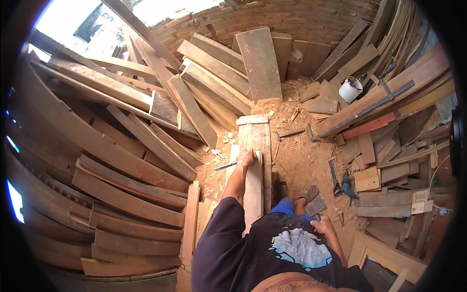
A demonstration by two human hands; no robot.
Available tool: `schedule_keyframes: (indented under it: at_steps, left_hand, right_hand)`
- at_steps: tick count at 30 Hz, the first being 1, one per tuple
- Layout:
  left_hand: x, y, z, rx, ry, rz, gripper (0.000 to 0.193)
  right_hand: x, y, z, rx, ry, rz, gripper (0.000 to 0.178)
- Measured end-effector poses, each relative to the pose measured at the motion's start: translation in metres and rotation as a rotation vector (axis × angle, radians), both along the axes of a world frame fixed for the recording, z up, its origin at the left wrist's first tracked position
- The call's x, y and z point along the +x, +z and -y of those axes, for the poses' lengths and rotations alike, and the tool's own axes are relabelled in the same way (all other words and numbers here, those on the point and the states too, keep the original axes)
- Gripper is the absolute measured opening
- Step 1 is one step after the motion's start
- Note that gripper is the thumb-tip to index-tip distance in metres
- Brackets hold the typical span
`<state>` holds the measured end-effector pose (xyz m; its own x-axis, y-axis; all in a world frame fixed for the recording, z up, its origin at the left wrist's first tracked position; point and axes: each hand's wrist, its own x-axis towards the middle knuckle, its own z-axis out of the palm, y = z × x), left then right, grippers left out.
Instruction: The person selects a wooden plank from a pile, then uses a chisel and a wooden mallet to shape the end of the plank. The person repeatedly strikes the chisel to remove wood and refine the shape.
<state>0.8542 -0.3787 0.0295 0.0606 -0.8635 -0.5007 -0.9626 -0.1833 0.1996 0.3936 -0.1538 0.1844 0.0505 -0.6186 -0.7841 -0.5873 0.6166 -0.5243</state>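
My left hand (pixel 246 158) is closed at the top of a pale plank (pixel 254 192) lying lengthwise before me. From it a slim dark rod with a bluish metal look, like a chisel (pixel 225 166), sticks out to the left. Under the plank runs a longer workbench board (pixel 258 138) with a short crosspiece (pixel 252 119) at its far end. My right hand (pixel 323 226), low on the right by my knee, is wrapped round the handle of a mallet-like tool with a flat grey rectangular head (pixel 316 205). The fingertips of both hands are partly hidden.
Sawdust and chips cover the floor. A hammer (pixel 290 133), a green power drill (pixel 347 185) and a handsaw-like dark tool (pixel 334 177) lie to the right. A long bar clamp (pixel 369 109) rests near a white bucket (pixel 350 89). Stacked boards (pixel 131 197) crowd the left side.
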Motion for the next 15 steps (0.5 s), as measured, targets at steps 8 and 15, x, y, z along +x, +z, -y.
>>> schedule_keyframes:
  at_steps: [8,15]
  left_hand:
    - [-0.013,-0.001,-0.055,0.01,-0.048,0.048,0.041]
    - [-0.014,0.005,-0.055,-0.324,-0.264,-0.005,0.048]
  right_hand:
    - [0.001,-0.007,0.066,-0.203,0.08,0.134,0.026]
    - [0.036,0.018,0.107,-0.466,-0.138,0.349,0.028]
